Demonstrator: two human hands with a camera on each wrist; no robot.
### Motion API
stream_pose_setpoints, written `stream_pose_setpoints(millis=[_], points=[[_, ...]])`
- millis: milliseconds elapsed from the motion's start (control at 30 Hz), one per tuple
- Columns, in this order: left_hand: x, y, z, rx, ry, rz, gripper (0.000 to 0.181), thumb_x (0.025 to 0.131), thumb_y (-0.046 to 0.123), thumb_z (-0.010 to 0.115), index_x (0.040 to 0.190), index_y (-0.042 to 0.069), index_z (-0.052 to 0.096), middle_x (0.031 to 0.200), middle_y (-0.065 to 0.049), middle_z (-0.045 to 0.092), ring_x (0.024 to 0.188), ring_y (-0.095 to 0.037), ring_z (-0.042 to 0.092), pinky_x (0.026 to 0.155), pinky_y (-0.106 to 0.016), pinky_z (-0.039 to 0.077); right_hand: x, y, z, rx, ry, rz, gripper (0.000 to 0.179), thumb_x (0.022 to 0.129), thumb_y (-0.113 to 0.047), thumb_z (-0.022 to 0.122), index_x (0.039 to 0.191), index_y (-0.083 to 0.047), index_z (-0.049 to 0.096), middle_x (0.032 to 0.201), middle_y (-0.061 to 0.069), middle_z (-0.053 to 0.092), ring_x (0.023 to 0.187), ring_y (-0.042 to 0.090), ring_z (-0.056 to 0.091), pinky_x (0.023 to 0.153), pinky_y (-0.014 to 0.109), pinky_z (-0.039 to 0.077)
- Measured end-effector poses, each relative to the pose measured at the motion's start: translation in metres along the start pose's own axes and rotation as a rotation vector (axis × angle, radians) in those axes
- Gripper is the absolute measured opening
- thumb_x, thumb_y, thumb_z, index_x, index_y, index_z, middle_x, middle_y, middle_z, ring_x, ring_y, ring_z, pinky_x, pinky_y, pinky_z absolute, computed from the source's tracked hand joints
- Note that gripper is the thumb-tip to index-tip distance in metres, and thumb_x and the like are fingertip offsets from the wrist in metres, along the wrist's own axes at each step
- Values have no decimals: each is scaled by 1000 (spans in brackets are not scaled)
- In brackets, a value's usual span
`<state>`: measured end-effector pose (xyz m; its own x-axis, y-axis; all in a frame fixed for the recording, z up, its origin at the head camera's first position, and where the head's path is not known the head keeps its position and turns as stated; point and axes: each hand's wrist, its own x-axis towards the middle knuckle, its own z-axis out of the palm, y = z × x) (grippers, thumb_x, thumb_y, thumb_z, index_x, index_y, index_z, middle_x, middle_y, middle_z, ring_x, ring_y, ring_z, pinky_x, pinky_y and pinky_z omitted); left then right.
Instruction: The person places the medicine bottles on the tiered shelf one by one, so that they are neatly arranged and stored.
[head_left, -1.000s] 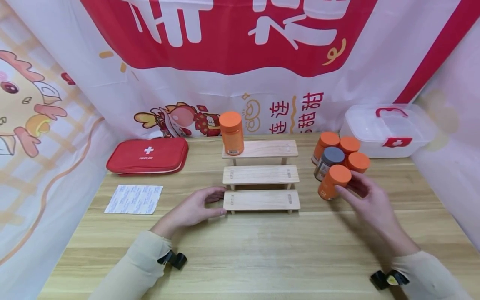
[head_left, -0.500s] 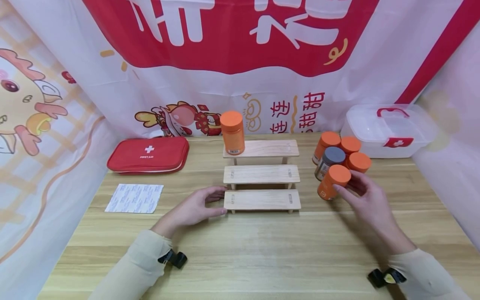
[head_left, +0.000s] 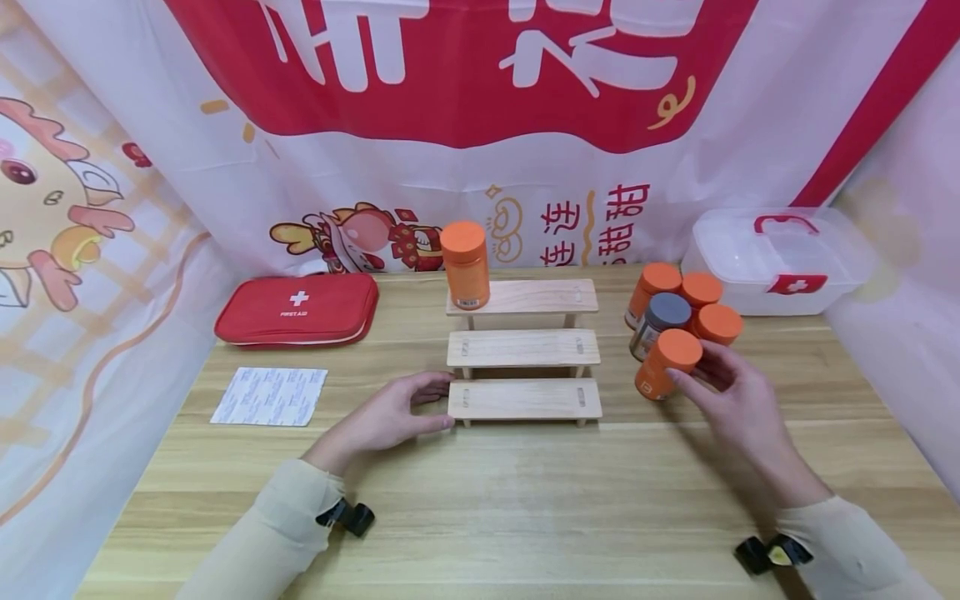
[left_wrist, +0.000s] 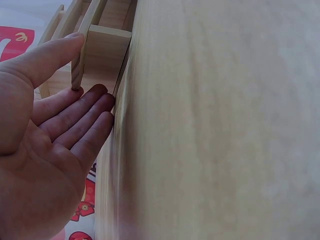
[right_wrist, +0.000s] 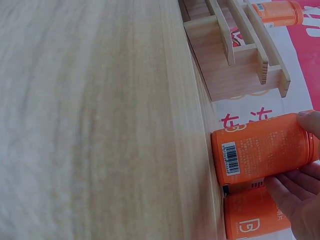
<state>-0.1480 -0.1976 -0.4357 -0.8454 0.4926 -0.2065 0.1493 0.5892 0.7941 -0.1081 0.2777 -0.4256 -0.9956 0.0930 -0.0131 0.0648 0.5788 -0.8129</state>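
- I see the person's right hand (head_left: 738, 408) pinching the front orange bottle (head_left: 660, 375), thumb on the near side by the cap and fingers behind it.
- That bottle is right of the stand, at the near edge of a cluster; I can't tell whether its base touches the table (head_left: 510, 517). The right wrist view gives me a barcode on its side.
- I have the left hand (head_left: 390, 412) at the left end of the three-step wooden stand (head_left: 525, 400), thumb spread from the fingers, thumb tip and index fingertip at the end of the lowest step.
- Just behind the pinched bottle I count a grey-capped bottle (head_left: 666, 312) and three other orange-capped bottles (head_left: 701, 288).
- One orange bottle (head_left: 467, 279) stands upright at the left of the top step.
- To the left I see a red first-aid pouch (head_left: 296, 310), with a white printed packet (head_left: 270, 397) nearer the person.
- At back right I see a clear box (head_left: 738, 250) with a red handle.
- A printed cloth (head_left: 390, 179) hangs behind everything.
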Motion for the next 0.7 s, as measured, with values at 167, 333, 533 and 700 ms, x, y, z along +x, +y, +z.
stream_pose_setpoints(millis=[167, 333, 533, 700], points=[[0, 0, 0, -4, -1, 4, 70, 97, 34, 83, 156, 8, 55, 158, -12, 60, 147, -34, 58, 126, -57, 43, 0, 1, 0, -5, 3, -5, 79, 101, -51, 74, 163, -11, 46, 157, 21, 57, 138, 40, 59, 92, 0, 50], [1, -1, 0, -4, -1, 8, 69, 97, 33, 83, 156, 8, 55, 157, -12, 61, 146, -34, 58, 126, -57, 44, -1, 1, -1, -6, 9, -12, 78, 101, -50, 74, 162, -10, 47, 157, 21, 57, 138, 40, 58, 92, -2, 49], [0, 1, 0, -6, 1, 6, 69, 97, 32, 83, 156, 7, 55, 158, -13, 61, 147, -34, 58, 126, -57, 43, -3, -1, -1, -12, 30, -31, 76, 101, -48, 74, 160, -7, 49, 154, 22, 59, 136, 40, 60, 91, -4, 47], [-1, 1, 0, -9, -1, 0, 70, 97, 32, 82, 156, 8, 54, 158, -12, 60, 147, -34, 57, 127, -57, 43, -6, -3, -2, -4, 39, -32, 75, 101, -47, 75, 159, -7, 50, 154, 22, 59, 135, 39, 59, 90, -4, 47]])
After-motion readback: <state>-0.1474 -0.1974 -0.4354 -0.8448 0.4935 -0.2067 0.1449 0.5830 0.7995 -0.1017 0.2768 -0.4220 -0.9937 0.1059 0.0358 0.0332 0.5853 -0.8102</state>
